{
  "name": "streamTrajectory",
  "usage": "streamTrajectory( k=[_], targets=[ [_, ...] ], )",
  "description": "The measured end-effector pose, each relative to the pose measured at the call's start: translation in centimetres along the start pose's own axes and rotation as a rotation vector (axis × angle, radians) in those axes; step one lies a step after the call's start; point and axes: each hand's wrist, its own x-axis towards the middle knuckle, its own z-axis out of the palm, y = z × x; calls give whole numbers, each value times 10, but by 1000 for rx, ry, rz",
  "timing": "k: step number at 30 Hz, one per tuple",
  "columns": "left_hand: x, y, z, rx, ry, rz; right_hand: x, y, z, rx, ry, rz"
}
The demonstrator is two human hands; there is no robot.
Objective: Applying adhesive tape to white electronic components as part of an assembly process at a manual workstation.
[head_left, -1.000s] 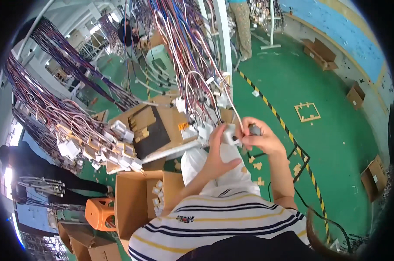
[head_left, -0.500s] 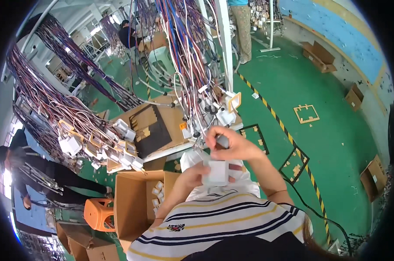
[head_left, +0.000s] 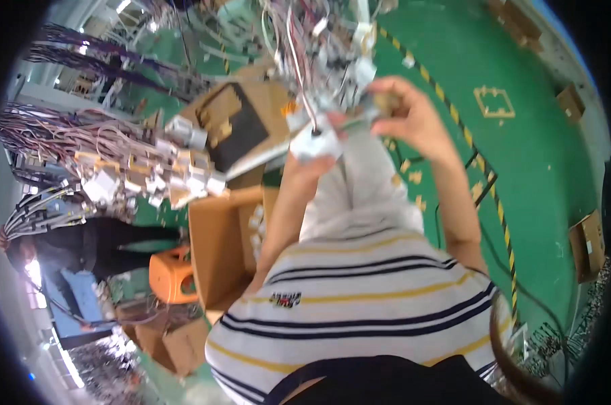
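Observation:
My left hand is closed around a white square plastic box, with a white-and-reddish cable running up from its top. My right hand, a little farther to the right, is curled with thumb and fingers around a small rounded brownish-grey object, blurred by motion. Between the hands a thin pale strip shows, too smeared to name. Just beyond them hangs a bundle of wires with white connectors.
A cardboard-topped bench with a black sheet stands ahead left. Another wire bundle with white boxes hangs at left. An open carton with small white parts is beside me, near an orange stool. A person stands at far left.
The view has tilted down. Both hands have moved away from my body toward the hanging wires and farther apart. The box now shows a cable at its top.

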Motion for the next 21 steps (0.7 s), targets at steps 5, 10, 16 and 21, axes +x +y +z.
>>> streamTrajectory(
  k=[5, 10, 16, 21],
  targets=[
    [15, 12, 7, -75, -210, 6, 8, 17, -2, 171, -42, -181],
    [7, 8, 6, -39, -153, -40, 5, 4, 13, 235, -134, -120],
    [-2, -3, -20, -427, -111, -199, -1, 27, 9, -138, -191, -118],
    [-1, 4, -41, -656, -304, -371, -12, 16, 6, 12, -408, -80]
  ],
)
